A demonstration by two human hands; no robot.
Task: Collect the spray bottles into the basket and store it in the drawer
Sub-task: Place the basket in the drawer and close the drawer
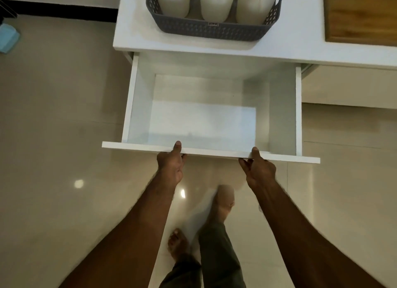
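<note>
Drawer (211, 115) front edge is gripped by left hand (170, 166) and right hand (258, 169), fingers curled beneath, thumbs on top.

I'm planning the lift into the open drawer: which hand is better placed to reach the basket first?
Probably the left hand: the basket sits toward the countertop's left end, nearer its side. The right hand is farther across. Both grip the drawer front now.

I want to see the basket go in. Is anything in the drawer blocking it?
Nothing visible is. The drawer is pulled open and looks bare inside. The basket with bottles sits on the counter just behind it. Both hands hold the drawer front.
</note>
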